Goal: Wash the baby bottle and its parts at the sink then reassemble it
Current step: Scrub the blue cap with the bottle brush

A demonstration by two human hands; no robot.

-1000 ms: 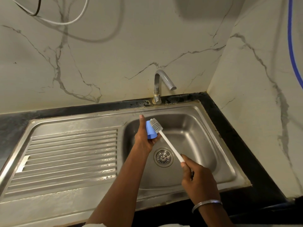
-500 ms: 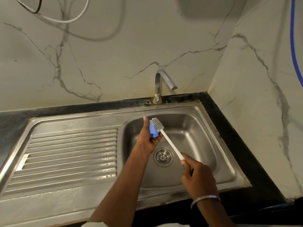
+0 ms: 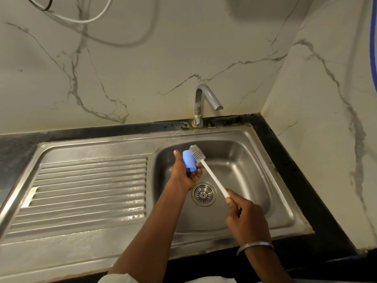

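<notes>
Over the sink basin (image 3: 255, 180), left hand (image 3: 183, 176) gripping blue cap (image 3: 189, 161), brush (image 3: 196, 153) touching it

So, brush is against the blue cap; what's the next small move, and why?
Probably stroke the brush along the blue cap: left hand grips it over the sink, right hand holds the handle, bristles touch its side.

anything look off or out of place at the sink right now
Nothing is spilled or broken. The counter round the tap is blotchy and stained, and loose cables droop across the wall. The left hand grips the cap, the right hand the brush; no water runs.
</notes>
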